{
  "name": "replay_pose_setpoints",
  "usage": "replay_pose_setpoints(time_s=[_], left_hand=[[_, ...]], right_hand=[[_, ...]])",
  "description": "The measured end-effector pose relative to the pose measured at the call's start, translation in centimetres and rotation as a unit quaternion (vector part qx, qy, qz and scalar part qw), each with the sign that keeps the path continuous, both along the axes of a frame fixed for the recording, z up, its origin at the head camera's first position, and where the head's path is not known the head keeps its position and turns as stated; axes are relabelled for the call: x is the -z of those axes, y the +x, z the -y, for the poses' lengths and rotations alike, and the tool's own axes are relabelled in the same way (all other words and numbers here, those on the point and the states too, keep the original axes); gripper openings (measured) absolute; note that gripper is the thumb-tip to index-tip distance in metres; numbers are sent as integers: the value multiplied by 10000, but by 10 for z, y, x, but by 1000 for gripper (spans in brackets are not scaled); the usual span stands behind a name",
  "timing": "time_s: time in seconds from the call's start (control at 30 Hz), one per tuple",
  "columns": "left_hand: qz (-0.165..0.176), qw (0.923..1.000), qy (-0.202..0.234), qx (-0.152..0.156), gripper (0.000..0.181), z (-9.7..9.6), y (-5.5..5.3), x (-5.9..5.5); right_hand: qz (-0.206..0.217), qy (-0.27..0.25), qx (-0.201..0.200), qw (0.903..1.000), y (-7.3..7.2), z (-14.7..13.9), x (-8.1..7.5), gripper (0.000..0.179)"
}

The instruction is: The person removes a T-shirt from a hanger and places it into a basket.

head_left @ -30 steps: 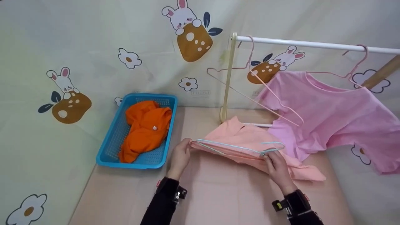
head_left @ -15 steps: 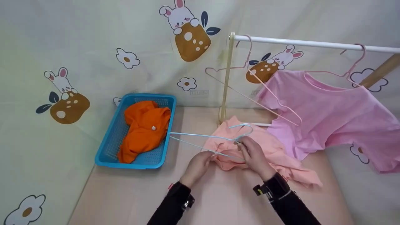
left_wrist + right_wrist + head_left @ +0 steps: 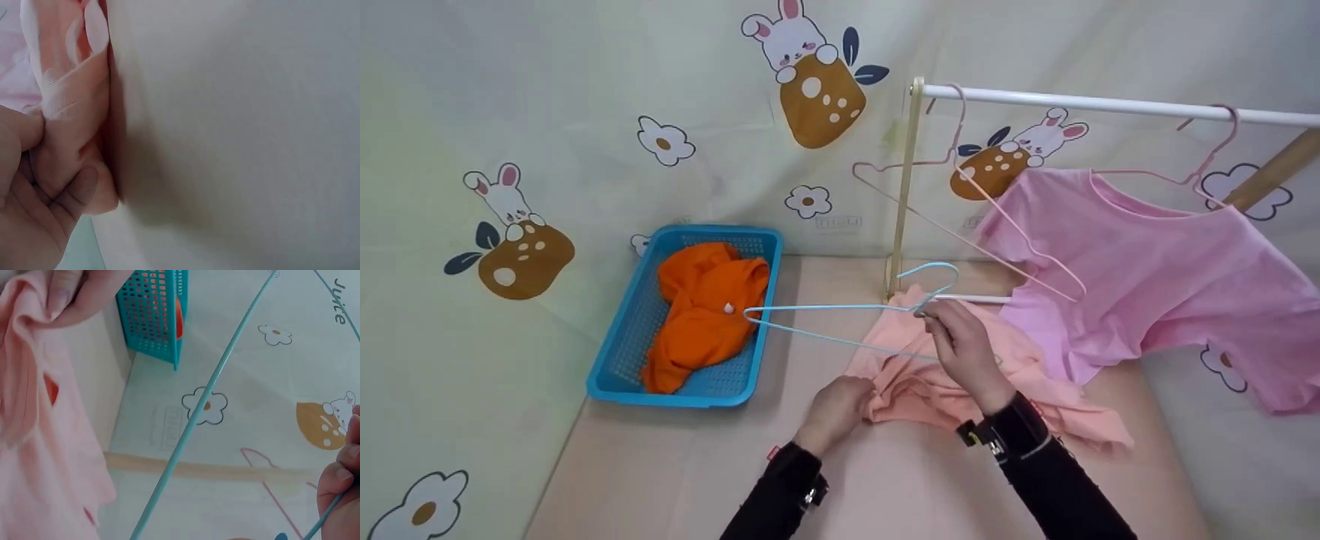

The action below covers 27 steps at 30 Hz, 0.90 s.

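My right hand (image 3: 966, 349) grips a light-blue clothes hanger (image 3: 825, 307) at the base of its hook. The hanger is lifted, its left end over the basket's right rim. Its right part is partly hidden behind my hand, so I cannot tell whether that end is inside the cloth. A peach-coloured garment, seemingly a shirt (image 3: 911, 405), lies bunched on the table below. At its near left edge, my left hand (image 3: 834, 412) pinches the fabric; the left wrist view shows thumb and fingers on the folded cloth (image 3: 70, 124).
A blue basket (image 3: 611, 367) with an orange garment (image 3: 709, 326) stands at the left. At the right is a rack with a white rail (image 3: 1072, 100). A bare pink hanger (image 3: 960, 146) and a pink T-shirt (image 3: 1170, 262) on another pink hanger hang there.
My right hand has moved left and up with the hanger, whose left end came away from the peach cloth. My left hand has moved right and nearer, along the garment's edge.
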<state>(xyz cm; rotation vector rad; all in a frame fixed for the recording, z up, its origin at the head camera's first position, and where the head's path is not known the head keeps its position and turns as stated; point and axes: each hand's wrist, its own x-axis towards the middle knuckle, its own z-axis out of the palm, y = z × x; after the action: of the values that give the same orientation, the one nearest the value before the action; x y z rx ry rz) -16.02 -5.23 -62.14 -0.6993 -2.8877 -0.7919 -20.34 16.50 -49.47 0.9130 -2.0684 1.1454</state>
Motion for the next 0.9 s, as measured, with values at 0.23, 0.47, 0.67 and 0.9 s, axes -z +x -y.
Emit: replay_pose_setpoints(time_s=[0.23,0.47,0.67,0.9], left_hand=[[190,9996,140,-131,15,16,3,1],[138,9992,126,-355,25,23,4,-2],[249,9987,107,-424,24,30,6,-2],[273,9980,-38,-564,20,42,7,-2]], right_hand=[[-412,867,796,9922,2,-39,21,18],[417,1192,1668,9779,2,-66,34,17],[1812,1274,2226,9494,-10,-99,37,16],[1600,1156,2716,9420,-25,-146,-3,16]])
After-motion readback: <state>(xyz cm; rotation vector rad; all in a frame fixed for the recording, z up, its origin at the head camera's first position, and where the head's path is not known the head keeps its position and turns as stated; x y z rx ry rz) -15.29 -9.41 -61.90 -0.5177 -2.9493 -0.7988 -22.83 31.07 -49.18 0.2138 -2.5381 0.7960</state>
